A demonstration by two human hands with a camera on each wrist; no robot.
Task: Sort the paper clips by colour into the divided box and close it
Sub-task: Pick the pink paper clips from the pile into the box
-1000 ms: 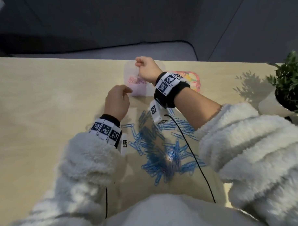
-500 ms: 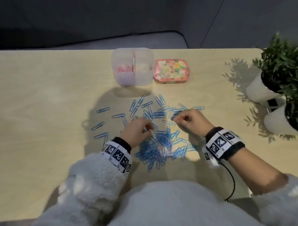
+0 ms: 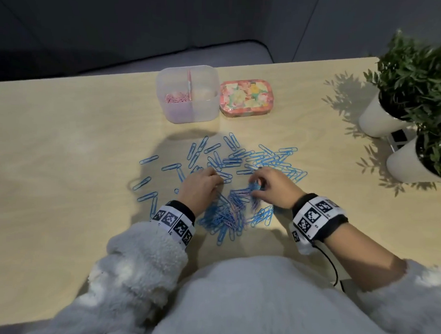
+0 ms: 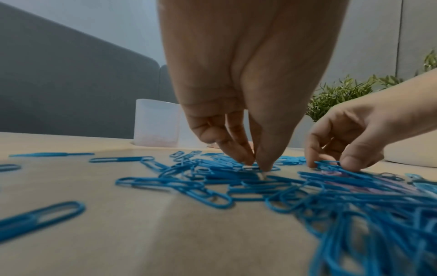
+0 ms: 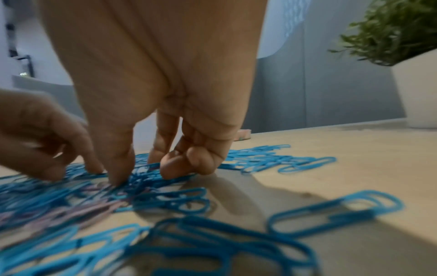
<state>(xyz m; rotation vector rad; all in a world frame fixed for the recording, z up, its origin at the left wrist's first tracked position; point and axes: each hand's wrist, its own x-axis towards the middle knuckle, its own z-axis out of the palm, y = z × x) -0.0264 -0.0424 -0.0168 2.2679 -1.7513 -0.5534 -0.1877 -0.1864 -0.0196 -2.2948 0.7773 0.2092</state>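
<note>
Several blue paper clips [image 3: 228,212] lie heaped and scattered on the wooden table, with a few pink clips [image 3: 239,192] mixed into the heap. The clear divided box [image 3: 206,111] stands open at the back, pink clips [image 3: 178,98] in its left compartment. Its flowered lid [image 3: 245,97] lies to its right. My left hand [image 4: 256,165] pinches a blue clip on the heap's left side between thumb and fingertip. My right hand [image 5: 144,173] has thumb and curled fingers closed on clips at the heap's right side.
Two white pots with green plants [image 3: 381,117] [image 3: 409,163] stand at the table's right edge. A black cable [image 3: 332,265] runs from my right wristband. The table's far edge lies just behind the box, with dark seating beyond.
A second ago both hands were up at the box, the right one over it. They have come back down to the heap and now pick at the clips.
</note>
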